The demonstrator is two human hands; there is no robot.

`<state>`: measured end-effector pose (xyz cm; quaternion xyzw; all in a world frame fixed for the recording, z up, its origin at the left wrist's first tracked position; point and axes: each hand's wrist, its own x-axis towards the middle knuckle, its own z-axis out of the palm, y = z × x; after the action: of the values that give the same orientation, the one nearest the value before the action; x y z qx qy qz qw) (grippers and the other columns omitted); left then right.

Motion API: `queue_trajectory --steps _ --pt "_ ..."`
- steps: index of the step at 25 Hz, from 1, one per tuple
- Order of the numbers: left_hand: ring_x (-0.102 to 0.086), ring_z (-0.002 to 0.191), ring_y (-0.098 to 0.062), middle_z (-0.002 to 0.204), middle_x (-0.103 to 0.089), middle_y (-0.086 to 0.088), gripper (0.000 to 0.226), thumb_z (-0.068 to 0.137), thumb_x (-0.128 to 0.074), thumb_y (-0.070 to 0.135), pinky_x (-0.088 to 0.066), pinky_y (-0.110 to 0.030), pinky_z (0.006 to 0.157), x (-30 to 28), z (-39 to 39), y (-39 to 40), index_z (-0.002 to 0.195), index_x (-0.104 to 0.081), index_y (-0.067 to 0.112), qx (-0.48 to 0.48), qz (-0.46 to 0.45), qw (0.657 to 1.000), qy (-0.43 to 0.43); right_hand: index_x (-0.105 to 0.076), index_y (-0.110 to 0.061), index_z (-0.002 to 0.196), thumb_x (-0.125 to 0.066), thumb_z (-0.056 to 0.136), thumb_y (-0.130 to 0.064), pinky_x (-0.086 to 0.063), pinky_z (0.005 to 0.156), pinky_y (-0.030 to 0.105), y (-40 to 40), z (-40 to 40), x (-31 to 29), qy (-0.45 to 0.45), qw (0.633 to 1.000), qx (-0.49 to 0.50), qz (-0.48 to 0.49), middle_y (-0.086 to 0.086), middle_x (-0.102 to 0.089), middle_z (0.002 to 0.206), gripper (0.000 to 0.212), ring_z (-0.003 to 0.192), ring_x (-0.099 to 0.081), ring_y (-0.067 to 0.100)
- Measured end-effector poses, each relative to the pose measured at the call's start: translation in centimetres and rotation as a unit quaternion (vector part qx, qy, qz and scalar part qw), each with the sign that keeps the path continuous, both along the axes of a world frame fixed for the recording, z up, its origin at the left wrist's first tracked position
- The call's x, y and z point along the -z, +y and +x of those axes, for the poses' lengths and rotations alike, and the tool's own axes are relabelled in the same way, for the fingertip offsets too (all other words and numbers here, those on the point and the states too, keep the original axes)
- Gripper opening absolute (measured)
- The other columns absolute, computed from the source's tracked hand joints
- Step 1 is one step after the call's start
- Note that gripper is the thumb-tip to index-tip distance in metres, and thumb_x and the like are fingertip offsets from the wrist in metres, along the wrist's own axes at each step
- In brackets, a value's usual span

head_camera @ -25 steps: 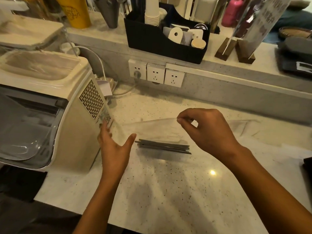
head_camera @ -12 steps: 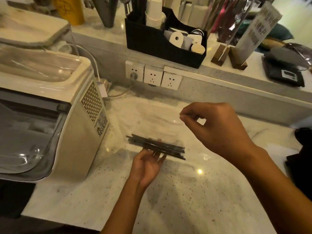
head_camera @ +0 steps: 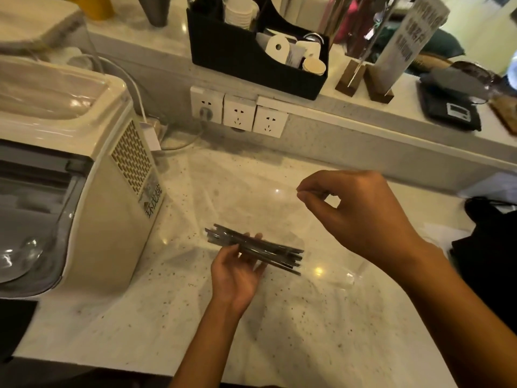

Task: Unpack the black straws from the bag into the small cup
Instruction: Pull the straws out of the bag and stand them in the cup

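Observation:
A bundle of black straws point(head_camera: 282, 252) lies inside a clear plastic bag point(head_camera: 260, 203) spread over the speckled white counter point(head_camera: 307, 326). My left hand point(head_camera: 237, 271) is under the bundle, fingers curled around its middle, holding it just above the counter. My right hand point(head_camera: 361, 212) is raised to the right, thumb and forefinger pinched on the bag's thin upper edge. A small paper cup point(head_camera: 314, 65) stands in the black organizer point(head_camera: 237, 60) on the back shelf; a stack of white cups point(head_camera: 237, 9) is beside it.
A cream ice machine point(head_camera: 84, 175) fills the left side, close to the straws. Three wall sockets point(head_camera: 240, 113) sit under the shelf. A black scale point(head_camera: 447, 105) and wooden sign stands point(head_camera: 363, 79) are on the shelf at right. A dark object point(head_camera: 486, 247) lies at the right edge.
My left hand went from the ice machine's side to under the straws and closed on the bundle, lifting it slightly. My right hand kept its pinch on the bag and rose a little.

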<state>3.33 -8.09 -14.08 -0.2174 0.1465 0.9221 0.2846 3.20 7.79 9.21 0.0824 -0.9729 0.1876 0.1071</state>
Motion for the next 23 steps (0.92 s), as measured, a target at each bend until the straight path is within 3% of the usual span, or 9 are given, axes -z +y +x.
queue_trajectory --steps 2,5,9,13,15,18,21,23 --pt "-0.051 0.138 -0.037 0.146 -0.057 -0.022 0.032 0.082 -0.067 0.029 -0.034 -0.052 0.117 0.0 0.9 0.6 0.107 -0.071 0.009 -0.030 -0.005 0.999 -0.011 -0.080 -0.017 0.102 -0.071 0.094 -0.019 -0.059 0.071 0.029 0.8 0.9 -0.3 0.010 1.000 -0.009 -0.017 -0.003 -0.080 0.091 0.012 0.075 -0.070 0.010" --pt "-0.062 0.126 -0.038 0.134 -0.066 -0.020 0.060 0.073 -0.084 0.048 -0.045 -0.054 0.109 -0.6 2.7 1.9 0.117 -0.069 0.010 -0.060 0.009 0.998 -0.003 -0.079 -0.019 0.105 -0.069 0.095 -0.022 -0.060 0.072 0.029 2.1 1.6 -0.7 0.011 0.999 -0.039 -0.031 -0.004 -0.079 0.094 0.014 0.077 -0.069 0.008" --pt "-0.071 0.107 -0.034 0.121 -0.071 -0.015 0.077 0.055 -0.095 0.049 -0.057 -0.050 0.092 -2.1 4.6 3.8 0.117 -0.069 0.013 -0.125 0.002 0.992 -0.007 -0.076 -0.023 0.112 -0.063 0.098 -0.031 -0.060 0.078 0.037 3.1 2.1 -1.4 0.002 0.995 -0.101 0.002 -0.005 -0.079 0.099 0.021 0.084 -0.071 0.012" --pt "-0.070 0.099 -0.026 0.108 -0.071 -0.008 0.063 0.059 -0.092 0.054 -0.051 -0.044 0.100 -2.7 6.4 5.5 0.103 -0.070 0.015 -0.177 -0.004 0.984 0.000 -0.074 -0.026 0.118 -0.065 0.096 -0.039 -0.059 0.080 0.038 6.0 4.6 -1.5 0.014 0.991 -0.128 -0.026 -0.008 -0.078 0.102 0.027 0.089 -0.071 0.013" --pt "-0.071 0.097 -0.026 0.105 -0.072 -0.008 0.062 0.057 -0.093 0.056 -0.055 -0.044 0.095 -3.1 7.2 5.9 0.099 -0.071 0.016 -0.184 -0.006 0.983 0.004 -0.075 -0.025 0.117 -0.067 0.094 -0.041 -0.058 0.083 0.035 8.5 6.0 -1.1 0.020 0.993 -0.098 -0.057 -0.007 -0.078 0.104 0.029 0.091 -0.070 0.013" --pt "-0.072 0.095 -0.024 0.105 -0.071 -0.006 0.057 0.060 -0.091 0.058 -0.059 -0.042 0.086 -3.4 7.7 6.3 0.096 -0.072 0.017 -0.193 -0.016 0.981 0.007 -0.077 -0.024 0.112 -0.067 0.091 -0.044 -0.054 0.080 0.024 12.8 6.7 -0.3 0.042 0.987 -0.055 -0.148 -0.011 -0.076 0.101 0.031 0.089 -0.069 0.006" --pt "-0.071 0.098 -0.023 0.107 -0.071 -0.004 0.050 0.072 -0.082 0.061 -0.059 -0.041 0.087 -3.7 7.3 6.1 0.095 -0.073 0.017 -0.201 -0.032 0.979 0.007 -0.075 -0.027 0.109 -0.060 0.093 -0.048 -0.050 0.082 0.012 18.1 4.8 1.7 0.084 0.977 0.002 -0.194 -0.022 -0.069 0.099 0.031 0.090 -0.065 -0.004" --pt "-0.070 0.101 -0.021 0.108 -0.071 -0.003 0.050 0.075 -0.081 0.062 -0.055 -0.040 0.094 -4.0 7.3 5.7 0.096 -0.073 0.017 -0.205 -0.042 0.978 0.008 -0.073 -0.022 0.116 -0.062 0.093 -0.045 -0.054 0.089 0.026 22.0 2.5 4.4 0.068 0.978 0.073 -0.183 -0.015 -0.069 0.107 0.034 0.096 -0.065 0.003"
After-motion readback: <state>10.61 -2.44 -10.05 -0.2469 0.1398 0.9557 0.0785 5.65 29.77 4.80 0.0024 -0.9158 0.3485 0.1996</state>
